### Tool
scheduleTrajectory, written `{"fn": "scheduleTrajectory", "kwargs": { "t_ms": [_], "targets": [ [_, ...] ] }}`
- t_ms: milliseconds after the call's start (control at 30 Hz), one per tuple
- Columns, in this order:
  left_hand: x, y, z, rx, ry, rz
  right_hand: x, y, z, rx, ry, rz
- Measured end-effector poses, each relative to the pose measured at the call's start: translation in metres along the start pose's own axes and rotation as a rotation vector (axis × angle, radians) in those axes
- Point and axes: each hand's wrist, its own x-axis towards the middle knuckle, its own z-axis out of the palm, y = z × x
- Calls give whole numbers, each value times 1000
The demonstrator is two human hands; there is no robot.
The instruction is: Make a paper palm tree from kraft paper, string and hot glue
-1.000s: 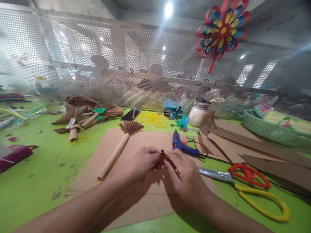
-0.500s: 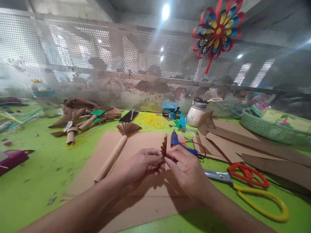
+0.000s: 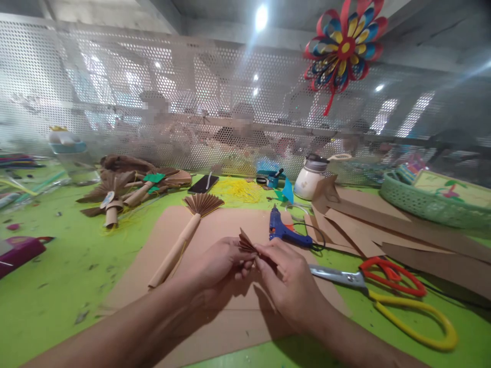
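Between my two hands is a small brown pleated paper fan (image 3: 247, 242), its folds tilted up and to the left. My left hand (image 3: 226, 260) pinches it from the left. The fingers of my right hand (image 3: 286, 273) are closed on its lower end. Both hands are above a large sheet of brown card (image 3: 207, 327). Left of them on the card lies a rolled paper tube (image 3: 174, 250) topped by an open pleated fan (image 3: 202, 203). A blue glue gun (image 3: 286, 232) rests just beyond my right hand.
Large scissors (image 3: 356, 280) with red and yellow handles lie at right, near brown paper pieces (image 3: 368, 222) and a green basket (image 3: 418, 202). Finished paper fans (image 3: 115, 194), a black phone (image 3: 203, 184), yellow strands (image 3: 240, 190) and a white jar (image 3: 308, 179) stand farther back.
The small pleated fan has tipped from upright to leaning left. My right hand has shifted slightly down and left, uncovering more of the glue gun and the scissor blades.
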Motion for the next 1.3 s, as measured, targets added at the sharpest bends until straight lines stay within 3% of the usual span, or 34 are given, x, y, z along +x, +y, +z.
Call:
{"fn": "scheduleTrajectory", "kwargs": {
  "t_ms": [167,300,500,633,767,833,967,1067,1133,1300],
  "targets": [
    [-1,5,-5,10,-78,45,10,1,-10,143,52,184],
    [-1,5,-4,5,-53,69,13,5,-11,254,58,311],
    [-3,4,2,2,-9,65,13,6,-6,315,139,291],
    [-6,4,7,19,-49,71,15,8,-8,299,142,321],
    [-9,16,4,275,-43,134,17,17,-13,160,126,363],
    [-13,35,-4,446,72,241,18,21,-15,58,115,390],
    [-25,84,-34,590,463,470,23,25,-16,-48,52,417],
    [-31,108,-64,863,624,404,28,22,-14,-97,-38,406],
    [-32,108,-84,1113,679,299,33,20,-13,-143,-95,390],
    [-30,75,-113,1247,664,145,42,13,-4,-248,-189,352]
  ]
}}
